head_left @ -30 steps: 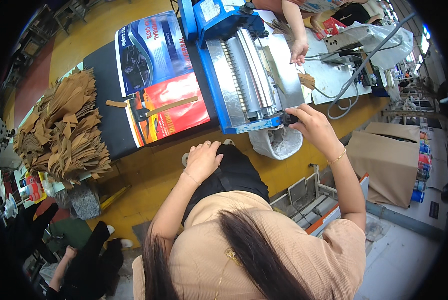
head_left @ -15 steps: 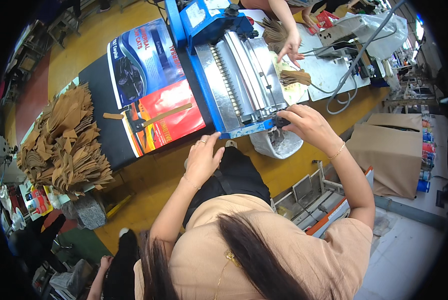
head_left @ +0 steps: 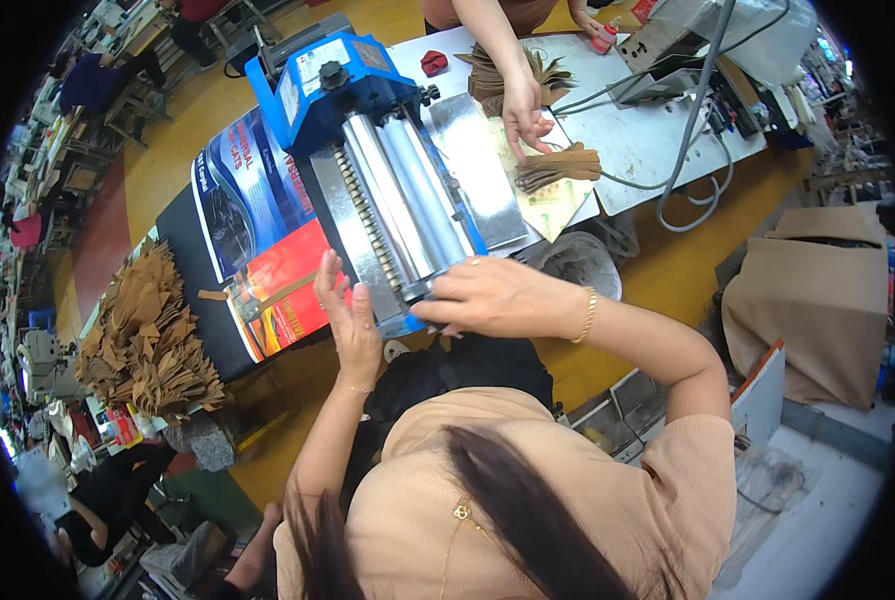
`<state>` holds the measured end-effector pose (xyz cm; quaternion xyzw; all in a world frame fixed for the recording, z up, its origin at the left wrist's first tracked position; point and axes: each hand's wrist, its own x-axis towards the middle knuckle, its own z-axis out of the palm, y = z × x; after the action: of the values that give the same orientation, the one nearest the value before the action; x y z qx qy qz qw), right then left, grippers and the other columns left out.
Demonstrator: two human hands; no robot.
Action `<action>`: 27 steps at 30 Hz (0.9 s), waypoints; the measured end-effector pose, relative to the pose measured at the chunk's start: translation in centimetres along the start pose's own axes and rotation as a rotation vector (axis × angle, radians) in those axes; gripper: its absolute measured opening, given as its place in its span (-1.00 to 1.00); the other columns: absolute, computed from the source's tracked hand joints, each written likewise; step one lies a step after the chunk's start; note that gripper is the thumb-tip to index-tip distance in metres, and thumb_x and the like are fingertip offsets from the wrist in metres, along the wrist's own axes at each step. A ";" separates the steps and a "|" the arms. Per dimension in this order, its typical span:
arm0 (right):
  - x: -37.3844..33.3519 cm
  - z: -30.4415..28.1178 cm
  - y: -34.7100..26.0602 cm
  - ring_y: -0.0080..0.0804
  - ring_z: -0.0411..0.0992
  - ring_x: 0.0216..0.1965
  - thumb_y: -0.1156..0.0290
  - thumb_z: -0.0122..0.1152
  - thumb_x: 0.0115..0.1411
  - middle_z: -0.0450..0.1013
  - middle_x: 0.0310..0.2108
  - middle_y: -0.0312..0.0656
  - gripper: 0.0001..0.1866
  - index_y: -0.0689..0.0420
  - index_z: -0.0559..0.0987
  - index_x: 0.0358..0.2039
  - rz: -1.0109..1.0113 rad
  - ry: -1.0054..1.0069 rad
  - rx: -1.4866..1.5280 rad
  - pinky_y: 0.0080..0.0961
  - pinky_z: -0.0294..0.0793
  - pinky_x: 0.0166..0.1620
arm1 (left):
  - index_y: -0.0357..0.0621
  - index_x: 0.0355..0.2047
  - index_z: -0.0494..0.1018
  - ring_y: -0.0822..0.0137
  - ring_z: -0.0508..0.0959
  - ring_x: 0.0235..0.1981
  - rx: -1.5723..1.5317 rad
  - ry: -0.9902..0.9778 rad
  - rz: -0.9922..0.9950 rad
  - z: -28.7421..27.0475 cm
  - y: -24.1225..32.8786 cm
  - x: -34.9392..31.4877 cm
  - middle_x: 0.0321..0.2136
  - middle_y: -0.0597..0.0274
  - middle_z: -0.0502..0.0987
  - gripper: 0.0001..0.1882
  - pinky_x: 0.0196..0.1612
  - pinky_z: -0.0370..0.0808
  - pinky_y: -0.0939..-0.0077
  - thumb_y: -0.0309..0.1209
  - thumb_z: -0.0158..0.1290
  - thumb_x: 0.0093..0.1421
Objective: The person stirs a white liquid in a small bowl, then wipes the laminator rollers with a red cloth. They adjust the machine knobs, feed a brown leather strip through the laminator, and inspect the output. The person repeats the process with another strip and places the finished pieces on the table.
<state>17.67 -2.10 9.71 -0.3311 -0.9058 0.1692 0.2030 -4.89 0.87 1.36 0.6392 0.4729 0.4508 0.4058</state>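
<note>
A blue-framed roller machine with shiny metal rollers stands on the table before me. My right hand reaches across its near end, fingers closed around a small black knob at the left of that end; the hand partly covers the knob. My left hand is raised beside the machine's near left corner, fingers apart and holding nothing. Beyond that hand lies a red printed sheet with a narrow brown strip on it.
A large pile of brown cut pieces sits at the table's left end. Across the machine, another person's hand hovers by a bundle of brown strips. A grey cable hangs at the right. A plastic bag hangs below the edge.
My right hand has shifted left along the machine's near end, from one knob to another. My left hand has lifted off the near left corner and opened upward. The view has shifted.
</note>
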 end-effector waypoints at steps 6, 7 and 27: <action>0.4 0.9 2.8 -0.33 0.42 -0.33 0.28 0.28 -0.06 0.34 -0.46 -0.25 -0.73 0.13 0.42 -0.44 -0.185 0.093 0.134 -0.41 0.39 -0.24 | -0.22 0.27 0.01 0.16 0.16 0.21 -0.006 0.134 -0.172 3.1 1.3 -0.6 0.20 0.01 0.13 -0.41 0.26 0.05 0.23 -0.13 -0.23 0.37; 0.4 1.1 3.0 -0.33 0.42 -0.34 0.27 0.29 -0.07 0.34 -0.47 -0.24 -0.72 0.14 0.42 -0.45 -0.191 0.103 0.147 -0.41 0.39 -0.23 | -0.22 0.27 0.01 0.16 0.16 0.21 0.008 0.154 -0.195 3.6 1.3 -0.8 0.19 0.01 0.14 -0.42 0.26 0.05 0.23 -0.13 -0.24 0.37; -0.3 3.2 3.8 -0.37 0.38 -0.43 0.31 0.30 -0.14 0.34 -0.51 -0.26 -0.74 0.18 0.47 -0.51 -0.173 0.307 0.241 -0.45 0.38 -0.33 | -0.24 0.26 0.03 0.15 0.23 0.15 0.100 0.257 -0.268 5.1 1.4 -1.2 0.15 -0.01 0.17 -0.44 0.22 0.10 0.23 -0.21 -0.24 0.34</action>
<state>18.33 -0.11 5.24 -0.2472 -0.8627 0.2056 0.3903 0.16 -1.12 1.06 0.5270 0.6235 0.4464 0.3664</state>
